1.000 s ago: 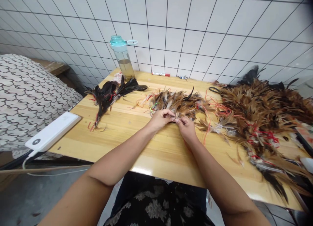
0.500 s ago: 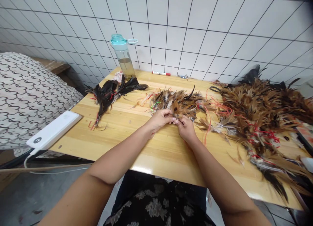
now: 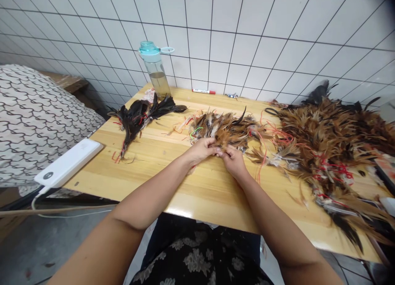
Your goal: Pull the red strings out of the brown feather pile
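On a wooden counter (image 3: pixel 197 194), the left hand (image 3: pixel 201 150) and right hand (image 3: pixel 233 159) pinch a small brown tuft (image 3: pixel 222 136) before the middle feather pile (image 3: pixel 212 123), apparently unfinished, while the right-hand heap (image 3: pixel 327 130), threaded red, looks partly tied already.

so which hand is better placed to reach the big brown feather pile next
Probably the right hand: it is nearer the big feather pile, and the left hand lies farther off. Both seem to hold a small tuft, though.

Left hand (image 3: pixel 200 150) and right hand (image 3: pixel 235 161) (close together) pinch brown feathers (image 3: pixel 224 137) above the table (image 3: pixel 203 190).
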The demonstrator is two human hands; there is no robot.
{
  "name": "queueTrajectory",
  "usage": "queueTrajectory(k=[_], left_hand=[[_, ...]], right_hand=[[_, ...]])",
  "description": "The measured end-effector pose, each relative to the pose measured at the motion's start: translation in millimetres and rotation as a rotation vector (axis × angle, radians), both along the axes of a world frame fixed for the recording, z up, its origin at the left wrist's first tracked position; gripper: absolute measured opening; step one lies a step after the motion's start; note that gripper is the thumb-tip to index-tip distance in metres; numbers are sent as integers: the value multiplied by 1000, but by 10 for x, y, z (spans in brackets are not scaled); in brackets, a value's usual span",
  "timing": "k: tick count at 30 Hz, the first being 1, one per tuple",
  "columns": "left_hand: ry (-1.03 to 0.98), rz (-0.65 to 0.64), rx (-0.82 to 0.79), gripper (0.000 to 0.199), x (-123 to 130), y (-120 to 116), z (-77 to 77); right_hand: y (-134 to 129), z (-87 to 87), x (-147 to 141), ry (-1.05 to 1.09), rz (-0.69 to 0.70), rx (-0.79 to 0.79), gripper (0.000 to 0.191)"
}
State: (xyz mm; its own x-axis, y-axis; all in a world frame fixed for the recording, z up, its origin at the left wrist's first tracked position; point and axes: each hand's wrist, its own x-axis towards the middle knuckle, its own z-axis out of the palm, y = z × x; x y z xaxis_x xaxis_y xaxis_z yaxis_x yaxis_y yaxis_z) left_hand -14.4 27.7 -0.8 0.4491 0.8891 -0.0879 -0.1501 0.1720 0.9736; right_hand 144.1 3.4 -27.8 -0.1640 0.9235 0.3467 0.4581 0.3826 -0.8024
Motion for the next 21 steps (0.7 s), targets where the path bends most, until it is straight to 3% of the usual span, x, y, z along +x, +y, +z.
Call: queueTrajectory(k=[7,11,21], left_hand=[[-84,23,-32,31,20,11,-50],[-123,-4,-39,35,17,9,-65],[-17,20,-22,35,32,-16,-29]], right_hand=[[-3,-24,-12,133,16,-116,23],[7,-48,-15,155,14,-105,21],[-16,-22,-3,-149,-81,17,20]])
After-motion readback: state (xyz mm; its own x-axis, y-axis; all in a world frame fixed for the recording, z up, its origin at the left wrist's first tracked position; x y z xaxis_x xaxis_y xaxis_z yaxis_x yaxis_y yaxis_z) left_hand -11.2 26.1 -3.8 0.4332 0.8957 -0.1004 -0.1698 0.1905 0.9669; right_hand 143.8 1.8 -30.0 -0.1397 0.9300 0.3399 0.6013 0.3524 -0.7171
